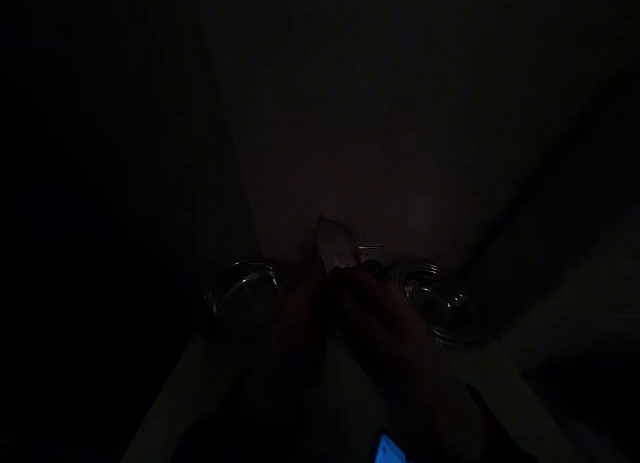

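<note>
unreadable blue screen [389,451]; pale object [337,244] between left hand [297,309] and right hand [383,316]

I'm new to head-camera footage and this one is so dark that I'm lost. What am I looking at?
There is no machine here, just a person's bare hands. The only picture comes from a camera worn on that person's head, looking forward and down. The left hand and right hand come together near the middle, apparently at a small pale item; it is too dark to say what it is or exactly how it is gripped. A shiny round dish shows on each side: left dish, right dish. A blue patch glows at the bottom edge.
</note>
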